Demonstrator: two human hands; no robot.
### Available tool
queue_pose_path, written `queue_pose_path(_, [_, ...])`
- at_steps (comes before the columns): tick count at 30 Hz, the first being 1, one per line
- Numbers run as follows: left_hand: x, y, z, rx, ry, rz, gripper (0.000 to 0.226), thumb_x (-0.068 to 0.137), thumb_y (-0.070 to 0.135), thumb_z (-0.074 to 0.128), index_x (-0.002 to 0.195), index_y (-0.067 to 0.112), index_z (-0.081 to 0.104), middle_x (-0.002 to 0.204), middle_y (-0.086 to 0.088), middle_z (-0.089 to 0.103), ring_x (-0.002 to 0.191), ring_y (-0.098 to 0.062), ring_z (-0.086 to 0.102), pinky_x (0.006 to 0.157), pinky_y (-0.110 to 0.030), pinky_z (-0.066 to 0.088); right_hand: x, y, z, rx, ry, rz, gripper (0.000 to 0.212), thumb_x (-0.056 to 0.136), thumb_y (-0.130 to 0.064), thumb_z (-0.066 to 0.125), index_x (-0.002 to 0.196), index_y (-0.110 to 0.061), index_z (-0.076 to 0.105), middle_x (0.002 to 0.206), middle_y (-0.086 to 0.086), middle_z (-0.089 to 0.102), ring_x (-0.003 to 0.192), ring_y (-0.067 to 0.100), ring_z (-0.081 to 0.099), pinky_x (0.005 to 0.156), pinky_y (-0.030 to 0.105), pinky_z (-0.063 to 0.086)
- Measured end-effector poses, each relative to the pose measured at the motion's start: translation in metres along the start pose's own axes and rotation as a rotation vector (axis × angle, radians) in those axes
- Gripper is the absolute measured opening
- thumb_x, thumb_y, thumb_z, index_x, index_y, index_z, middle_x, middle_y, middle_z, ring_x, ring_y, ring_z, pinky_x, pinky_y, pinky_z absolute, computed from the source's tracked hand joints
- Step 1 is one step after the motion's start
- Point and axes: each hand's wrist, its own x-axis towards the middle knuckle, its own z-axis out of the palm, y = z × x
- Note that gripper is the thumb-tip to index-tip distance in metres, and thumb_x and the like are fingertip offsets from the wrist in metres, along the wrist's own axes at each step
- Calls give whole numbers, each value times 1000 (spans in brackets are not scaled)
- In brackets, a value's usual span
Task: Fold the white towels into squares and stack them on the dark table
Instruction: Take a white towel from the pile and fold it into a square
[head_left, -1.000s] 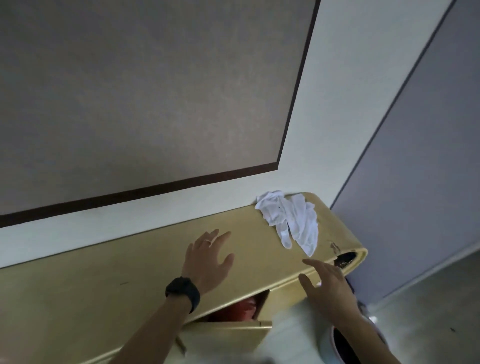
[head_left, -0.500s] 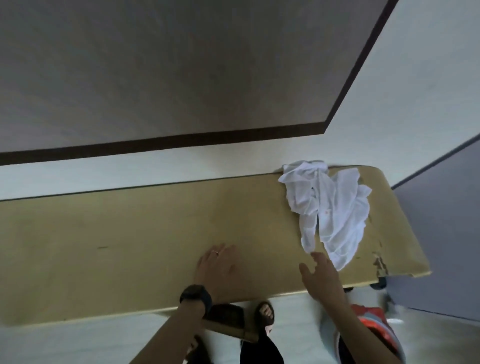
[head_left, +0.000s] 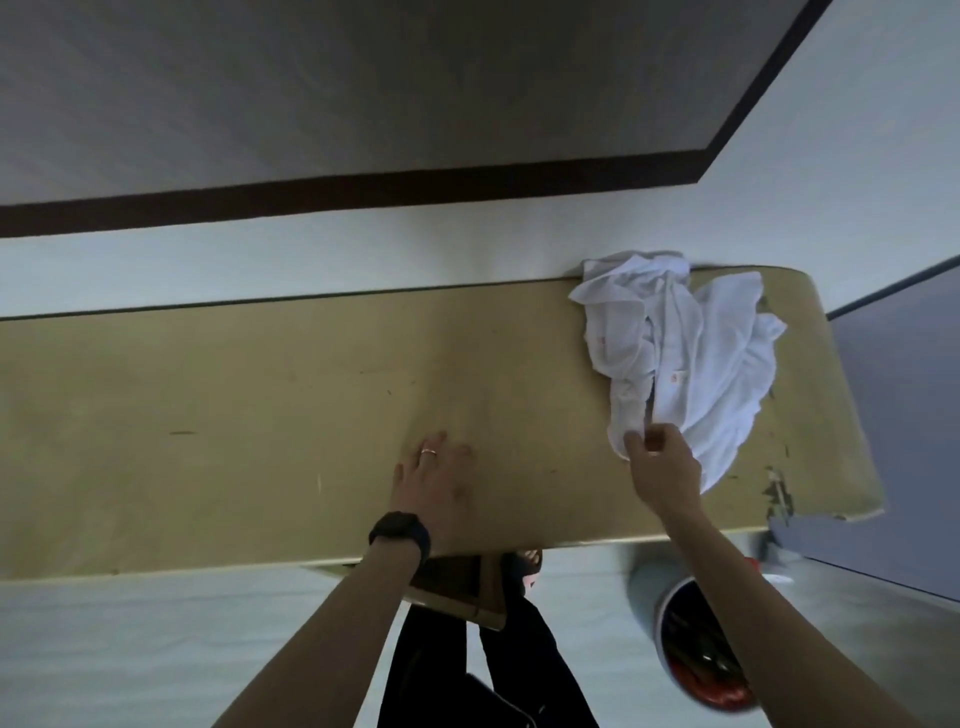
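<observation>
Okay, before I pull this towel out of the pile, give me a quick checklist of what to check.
1. Right hand pinches the near edge of the white towels: ok.
2. Just one towel in that pinch: cannot tell, the cloths are tangled.
3. Bare room on the table left of the pile for spreading: ok.
4. Left hand free, resting flat on the table: ok.
5. Towels folded into squares: not ok, all crumpled.

Plain room — wooden table (head_left: 260, 415) against panelled wall (head_left: 363, 104).
</observation>
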Motion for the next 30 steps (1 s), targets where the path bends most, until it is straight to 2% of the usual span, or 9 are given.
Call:
queue_pose_path(4, [-9,26,-47,-116,-13,79,65,92,29,58,150,30,30,159,-4,27,145,-26,23,117,-37,26,-29,-39,-35,158,46,-130,18,94,-35,61,100,-19,60,89,0,72,84,22,69,72,32,47])
queue_pose_path(8, [-34,72,-111,-177,175,293,63,95,36,57,151,27,31,154,0,35,139,-22,33,112,-35,32,-70,-98,-77,261,68,-311,14,95,-29,63,95,-16,61,80,-1,72,79,14,68,65,24,45])
queue_pose_path(13, [-73,116,-190,-324,417,547,56,91,40,60,144,30,44,144,4,49,130,-17,43,109,-36,37,-119,-159,-113,298,25,-493,18,94,-27,63,88,-11,64,75,1,72,75,13,70,71,27,52])
queue_pose_path(16, [-89,120,-222,-305,451,630,53,90,37,64,141,31,50,140,6,53,127,-14,46,104,-23,35,-141,-183,-125,301,-40,-549,14,93,-20,65,85,-8,64,72,2,71,73,15,69,70,25,54])
queue_pose_path(18, [-102,116,-237,-280,420,650,43,91,38,65,133,31,58,135,7,58,122,-11,50,98,-18,35,-153,-194,-130,331,-95,-568,11,92,-18,67,86,-8,64,69,1,69,70,17,69,74,33,58])
queue_pose_path(21, [-116,103,-246,-226,393,620,28,92,42,62,115,27,66,117,5,65,105,-14,58,93,-30,48,-165,-203,-129,299,-154,-592,9,92,-19,68,90,-11,65,73,0,71,72,19,70,76,37,60])
queue_pose_path(23, [-121,91,-248,-219,391,608,20,91,41,63,106,27,62,105,5,67,92,-14,60,84,-34,53,-172,-206,-124,293,-159,-593,9,92,-18,69,97,-13,63,78,3,73,74,24,72,75,35,60])
queue_pose_path(27, [-127,68,-250,-268,414,594,18,87,40,66,84,36,49,91,14,63,83,-9,57,69,-24,47,-180,-207,-106,295,-135,-621,24,92,-16,66,112,-27,56,79,5,74,70,17,72,73,32,60])
queue_pose_path(30, [-134,49,-255,-308,389,566,15,88,40,65,90,33,52,86,12,65,80,-9,62,73,-29,55,-182,-210,-97,155,-113,-684,24,93,-14,60,103,-34,70,89,-9,75,79,10,71,78,33,60])
